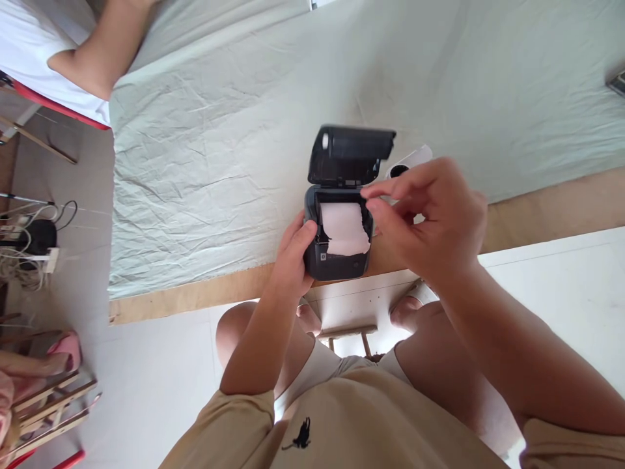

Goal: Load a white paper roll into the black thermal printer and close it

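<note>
My left hand (pixel 293 253) grips the left side of a small black receipt printer (pixel 336 268), thumb on top near the rim. The printer's lid (pixel 352 151) stands raised at the back. Inside the compartment sits white paper (pixel 346 225), its ragged end lying over the front edge. My right hand (pixel 432 218) is over the printer's right rim, with index fingertip and thumb tip a little apart and the other fingers curled. I see nothing between its fingertips. Behind that hand, a white roll (pixel 413 159) with a dark core lies on the cloth, partly hidden.
A pale green cloth (pixel 205 176) covers the table, whose wooden edge (pixel 551 202) shows in front. Another person's arm (pixel 114 49) rests at the upper left. A dark object (pixel 618 81) lies at the far right. Cables (pixel 29 260) and a wooden stool (pixel 53 410) are at left.
</note>
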`<state>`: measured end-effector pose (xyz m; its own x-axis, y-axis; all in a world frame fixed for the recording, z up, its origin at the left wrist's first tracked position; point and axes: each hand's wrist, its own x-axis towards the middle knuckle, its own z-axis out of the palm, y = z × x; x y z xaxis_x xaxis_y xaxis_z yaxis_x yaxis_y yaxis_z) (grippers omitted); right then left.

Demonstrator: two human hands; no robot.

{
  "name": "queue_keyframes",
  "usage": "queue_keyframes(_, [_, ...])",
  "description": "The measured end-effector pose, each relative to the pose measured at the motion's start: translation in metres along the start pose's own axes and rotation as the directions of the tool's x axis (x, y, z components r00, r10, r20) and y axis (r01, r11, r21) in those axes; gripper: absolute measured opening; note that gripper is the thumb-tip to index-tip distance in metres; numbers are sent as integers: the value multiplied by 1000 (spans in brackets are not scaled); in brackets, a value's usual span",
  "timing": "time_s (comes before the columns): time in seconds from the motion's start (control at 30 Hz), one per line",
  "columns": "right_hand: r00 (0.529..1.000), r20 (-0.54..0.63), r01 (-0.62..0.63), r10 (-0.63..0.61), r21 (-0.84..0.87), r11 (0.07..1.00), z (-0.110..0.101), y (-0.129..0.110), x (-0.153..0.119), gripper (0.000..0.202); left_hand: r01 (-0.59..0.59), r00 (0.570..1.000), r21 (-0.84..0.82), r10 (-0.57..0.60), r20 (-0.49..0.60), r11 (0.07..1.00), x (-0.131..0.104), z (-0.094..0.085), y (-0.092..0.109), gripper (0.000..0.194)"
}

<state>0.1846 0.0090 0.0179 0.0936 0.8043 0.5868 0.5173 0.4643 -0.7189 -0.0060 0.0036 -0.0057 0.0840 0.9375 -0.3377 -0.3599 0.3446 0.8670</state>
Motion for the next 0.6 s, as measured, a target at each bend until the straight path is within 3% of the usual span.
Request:
queue_keyframes(0.1, [976, 166, 178, -138, -258, 949, 2, -3, 7, 22, 0, 1000, 5, 0, 27, 1000, -3, -1, 1, 48])
queue_keyframes(0.2, [882, 469, 156, 50, -389, 908, -2, -10, 13, 19, 9, 999, 28, -10, 34, 1000, -4, 0, 4, 56])
queue_keyframes(0.27, [786, 584, 101, 201, -443, 891, -6, -16, 17, 13, 22, 999, 51, -24, 42, 998, -5, 1, 7, 61])
queue_keyframes(0.3, [761, 605, 83, 233, -447, 891, -9, -19, 19, 15, 30, 998, 56, -33, 47, 998, -5, 2, 7, 62])
queue_keyframes(0.37, [768, 605, 41, 211, -375, 926, -16, -22, 21, 25, 47, 998, 50, -49, 47, 998, -5, 3, 8, 62])
queue_keyframes(0.43, [804, 569, -65, 169, -198, 978, -27, -19, 24, 34, 41, 999, 16, -42, 28, 999, -4, 2, 7, 57])
queue_keyframes(0.53, [905, 336, -310, 262, 96, 946, -46, 1, 33, 32, 37, 999, -38, -37, 2, 999, -3, 1, 3, 48])
queue_keyframes(0.57, [927, 210, -347, 312, 155, 925, -52, 11, 38, 29, 41, 999, -47, -41, -2, 998, -2, 1, 3, 46])
queue_keyframes(0.6, [929, 155, -359, 336, 151, 921, -57, 22, 42, 31, 45, 999, -49, -46, -4, 998, -1, 0, 2, 45])
